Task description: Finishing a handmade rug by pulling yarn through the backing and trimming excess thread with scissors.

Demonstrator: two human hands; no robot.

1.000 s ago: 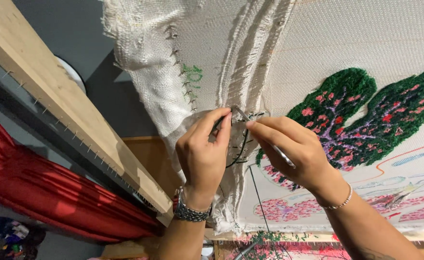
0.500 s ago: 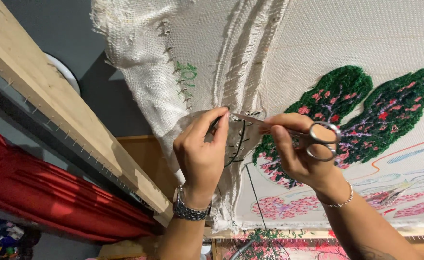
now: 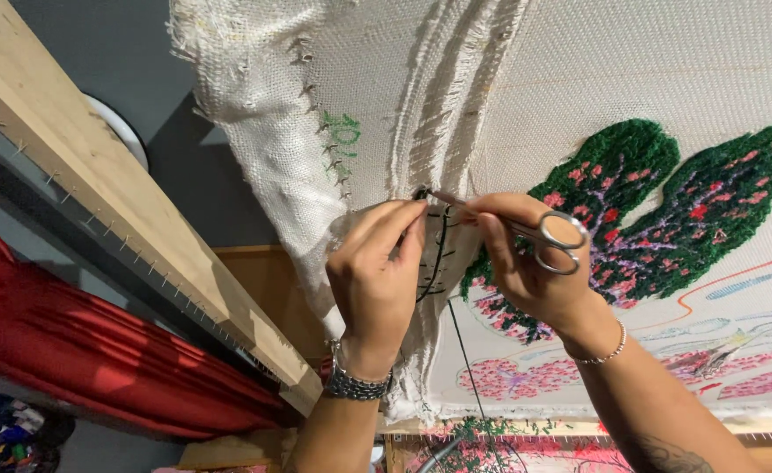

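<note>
A cream backing cloth [image 3: 666,70] fills most of the view, stretched on a wooden frame beam [image 3: 97,184] studded with small nails. On it sit tufted green leaf shapes [image 3: 666,210] flecked with pink, with pink patches [image 3: 509,377] lower down. A red curtain [image 3: 79,350] hangs at the lower left. The left hand [image 3: 377,280] — a metal watch [image 3: 355,384] at its wrist — pinches a fold of the cloth's frayed edge, apparently to hold it taut. The right hand [image 3: 526,271] is closed around small silver scissors [image 3: 526,229], their tips touching the cloth just beside the left fingers, where a dark yarn strand [image 3: 439,263] trails down.
</note>
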